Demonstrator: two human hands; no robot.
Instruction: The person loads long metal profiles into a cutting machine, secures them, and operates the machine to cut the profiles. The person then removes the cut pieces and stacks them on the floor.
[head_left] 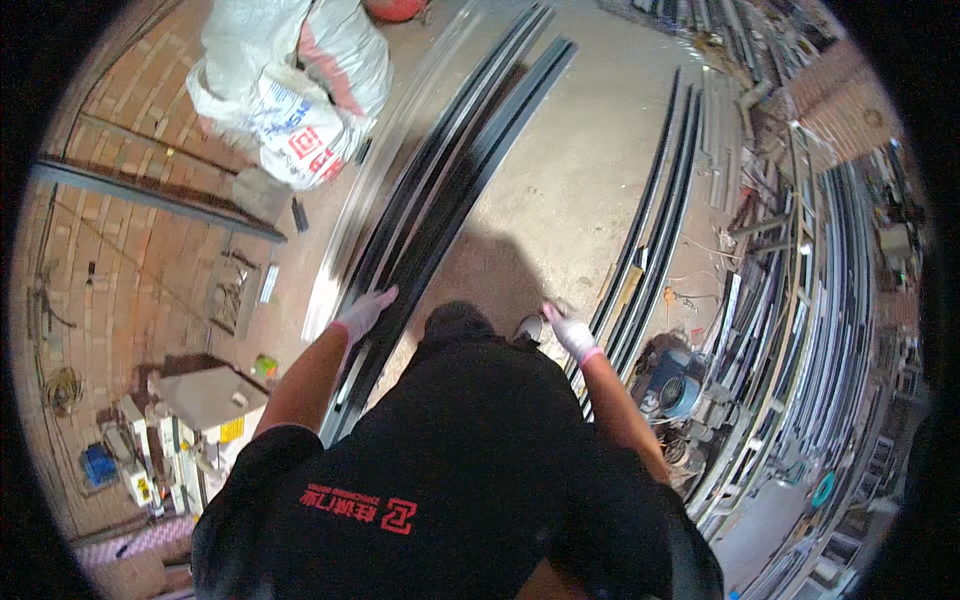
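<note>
Long dark metal profiles (437,216) lie in a bundle slanting from near my left side to the far middle, and part of them is smeared by motion. My left hand (364,313), in a whitish glove, is closed over the near part of this bundle; its fingers' undersides are hidden. My right hand (570,332), also gloved, hangs on the right with its thumb held out and nothing visible in it. Just beside it runs a second set of dark profiles (652,235) on the floor. A light shoe (531,326) shows next to my right hand.
White woven sacks (290,90) stand at the far left by a brick wall (130,110). A machine (205,405) sits at the near left. To the right are a blue motor (675,385) and a rack of stacked profiles (850,270). Pale strips (345,235) lie left of the bundle.
</note>
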